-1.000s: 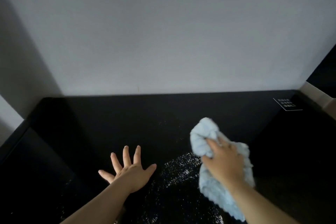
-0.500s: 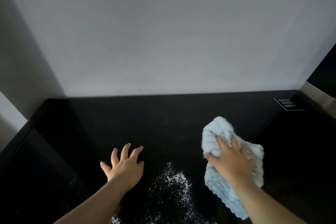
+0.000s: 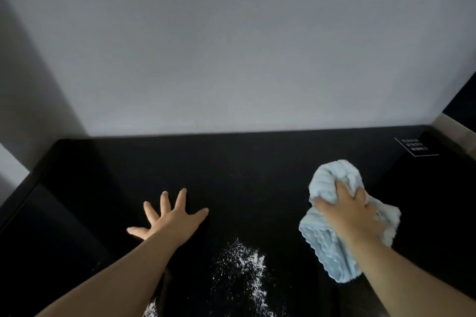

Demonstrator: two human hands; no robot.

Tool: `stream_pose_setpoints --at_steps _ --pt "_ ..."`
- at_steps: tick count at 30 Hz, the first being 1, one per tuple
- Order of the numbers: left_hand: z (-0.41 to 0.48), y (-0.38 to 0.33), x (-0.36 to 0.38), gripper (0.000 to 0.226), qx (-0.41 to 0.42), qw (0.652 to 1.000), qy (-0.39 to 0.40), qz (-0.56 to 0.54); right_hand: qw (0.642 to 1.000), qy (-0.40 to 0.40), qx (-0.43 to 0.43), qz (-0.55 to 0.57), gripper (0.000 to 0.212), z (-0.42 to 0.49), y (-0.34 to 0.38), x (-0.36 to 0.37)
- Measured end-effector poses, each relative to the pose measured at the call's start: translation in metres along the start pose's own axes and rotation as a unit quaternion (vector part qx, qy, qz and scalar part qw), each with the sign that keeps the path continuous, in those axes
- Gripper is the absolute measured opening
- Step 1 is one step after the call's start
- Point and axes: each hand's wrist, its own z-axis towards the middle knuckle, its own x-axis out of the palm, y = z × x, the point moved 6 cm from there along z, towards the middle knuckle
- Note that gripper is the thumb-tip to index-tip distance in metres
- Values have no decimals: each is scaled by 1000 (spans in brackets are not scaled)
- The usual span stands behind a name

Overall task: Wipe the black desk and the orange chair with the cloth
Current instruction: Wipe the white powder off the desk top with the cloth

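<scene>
The black desk (image 3: 244, 167) fills the lower half of the view and meets a pale wall. My right hand (image 3: 347, 213) grips a bunched light-blue cloth (image 3: 332, 247) and presses it on the desk at the right. My left hand (image 3: 170, 219) rests flat on the desk left of centre, its fingers spread. A patch of white powder (image 3: 242, 265) lies on the desk between my forearms, near the front. The orange chair is out of view.
A small white-printed label (image 3: 414, 147) sits at the desk's far right corner. A pale wall (image 3: 231, 46) rises behind the desk. A beige ledge (image 3: 458, 131) runs along the right edge, and the desk's left edge slants down at the left.
My right hand has slid the cloth to the right, away from the powder. My left hand has spread its fingers flat again after curling them.
</scene>
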Motion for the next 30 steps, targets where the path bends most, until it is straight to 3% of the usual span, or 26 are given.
stream_pose_setpoints --at_steps 2,5,7,9,10,12,14,18,21,22,24,26,27,30 --pt "3 -6 3 84 -17 1000 5 12 999 0 -30 -10 62 -15 13 17" --pt "10 -9 8 87 -13 999 26 28 975 -55 -214 -28 48 -41 56 36" --pt "12 -7 10 87 -10 999 43 26 949 -77 -302 54 31 -45 73 24" --pt "13 -6 8 86 -6 998 52 27 945 -139 -258 145 20 -18 71 7" --pt "14 -5 8 86 -6 998 56 28 957 -167 -191 141 24 3 65 0" --pt "15 -6 10 86 -5 998 61 31 990 -106 -44 83 44 47 53 1" --pt "16 -6 11 86 -6 997 61 37 999 -3 6 42 58 68 62 16" --pt "18 -7 12 84 -7 997 64 35 983 -16 -183 -24 54 47 134 40" --pt "17 -4 10 77 -9 998 63 0 926 -68 -369 -25 39 -14 166 44" --pt "18 -3 9 75 -10 998 59 -13 908 -54 -414 -8 41 -32 166 42" --pt "17 -2 7 72 -11 998 51 -30 877 48 -477 43 52 -58 154 38" --pt "17 -2 6 72 -7 998 43 -33 850 163 -498 56 56 -70 141 34" --pt "17 -1 5 72 -3 999 42 -31 847 170 -496 91 57 -67 138 27" --pt "17 3 5 70 20 999 41 11 900 -11 -387 201 42 -17 138 -6"
